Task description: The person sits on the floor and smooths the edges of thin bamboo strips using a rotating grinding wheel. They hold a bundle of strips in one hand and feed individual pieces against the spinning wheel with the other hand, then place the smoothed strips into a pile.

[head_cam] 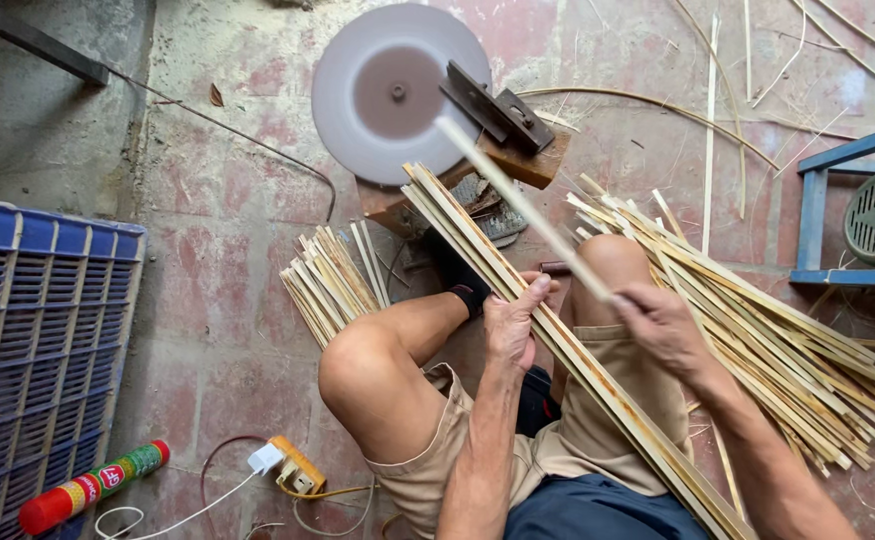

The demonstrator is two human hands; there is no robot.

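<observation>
1. The left hand closes around a bundle of bamboo strips slanting across the lap.
2. The right hand pinches a single strip, its blurred far end reaching toward the grinding disc.
3. More strips lie heaped at right.

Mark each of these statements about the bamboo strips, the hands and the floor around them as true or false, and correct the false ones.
1. The left hand grips a bundle of bamboo strips laid across the lap. True.
2. The right hand is empty. False: it holds a single strip, blurred, pointing toward the round grinding disc.
3. A blue plastic crate stands at the left edge. True.
4. The spray can lies inside the crate. False: it lies on the floor beside it.
5. A loose pile of strips lies on the person's right side. True.
</observation>
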